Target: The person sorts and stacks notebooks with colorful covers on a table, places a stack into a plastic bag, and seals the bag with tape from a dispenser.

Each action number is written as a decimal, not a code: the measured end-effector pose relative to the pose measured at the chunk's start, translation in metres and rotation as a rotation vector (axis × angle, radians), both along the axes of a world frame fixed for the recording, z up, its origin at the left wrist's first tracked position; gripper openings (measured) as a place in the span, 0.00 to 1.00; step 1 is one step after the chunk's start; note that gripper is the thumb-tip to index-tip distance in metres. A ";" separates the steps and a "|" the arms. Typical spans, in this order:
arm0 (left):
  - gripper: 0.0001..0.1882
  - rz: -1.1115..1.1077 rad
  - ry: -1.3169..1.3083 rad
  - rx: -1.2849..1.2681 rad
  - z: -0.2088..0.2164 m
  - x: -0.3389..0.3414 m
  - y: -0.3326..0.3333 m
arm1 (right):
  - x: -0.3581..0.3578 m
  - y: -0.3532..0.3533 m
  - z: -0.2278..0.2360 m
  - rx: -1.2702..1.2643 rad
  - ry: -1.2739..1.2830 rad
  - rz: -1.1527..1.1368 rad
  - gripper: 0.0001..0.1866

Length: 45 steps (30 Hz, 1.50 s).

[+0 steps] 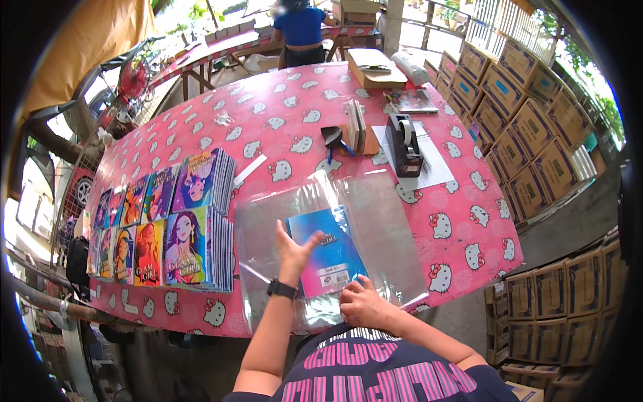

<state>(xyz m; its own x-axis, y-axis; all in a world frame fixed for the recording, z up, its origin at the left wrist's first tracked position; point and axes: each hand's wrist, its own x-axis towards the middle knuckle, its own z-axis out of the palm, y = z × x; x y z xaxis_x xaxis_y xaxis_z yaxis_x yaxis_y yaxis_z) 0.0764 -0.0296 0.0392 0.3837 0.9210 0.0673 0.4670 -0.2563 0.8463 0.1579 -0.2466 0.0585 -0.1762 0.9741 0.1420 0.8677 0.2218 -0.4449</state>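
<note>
A blue and pink notebook [325, 251] lies on large clear plastic sheets [383, 214] spread at the table's near edge. My left hand [295, 251], a dark watch on its wrist, is at the notebook's left side, thumb spread from the fingers and holding nothing. At the notebook's lower right corner, my right hand [362, 300] has its fingers bent and pressed together; what they pinch is hidden. To the left stand stacked notebooks [184, 248] with colourful illustrated covers.
A black tape dispenser [406, 151] sits on white paper [439, 172] at the right. Scissors [331, 153] lie beyond the plastic. A pink patterned cloth [462, 248] covers the table. Stacked cartons [529, 134] line the right side. Another person [300, 30] stands at the far table.
</note>
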 end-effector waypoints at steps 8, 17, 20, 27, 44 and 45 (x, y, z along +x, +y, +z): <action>0.60 0.003 0.244 0.253 0.000 -0.023 -0.051 | 0.037 0.013 0.007 0.114 0.382 -0.308 0.22; 0.57 -0.043 0.207 -0.042 -0.008 -0.030 -0.046 | 0.061 0.027 -0.018 0.045 -0.074 -0.545 0.28; 0.56 -0.060 0.183 0.013 -0.021 -0.029 -0.045 | 0.054 0.074 -0.009 -0.059 -0.157 -0.164 0.29; 0.56 -0.024 0.280 0.259 -0.021 -0.027 -0.046 | 0.145 0.121 -0.018 0.245 0.018 -0.767 0.29; 0.43 -0.111 -0.369 -0.322 -0.044 -0.049 -0.021 | 0.013 0.055 0.019 -0.217 0.167 -0.823 0.31; 0.42 -0.124 -0.322 -0.291 -0.040 -0.049 -0.022 | 0.014 0.058 0.024 -0.334 0.131 -0.836 0.34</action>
<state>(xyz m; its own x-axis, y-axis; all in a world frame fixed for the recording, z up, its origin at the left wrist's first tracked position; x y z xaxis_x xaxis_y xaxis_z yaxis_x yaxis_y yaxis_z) 0.0270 -0.0517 -0.0005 0.4944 0.8676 -0.0539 0.1487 -0.0233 0.9886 0.1723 -0.1884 0.0821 0.6037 0.7713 -0.2015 0.6258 -0.6151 -0.4796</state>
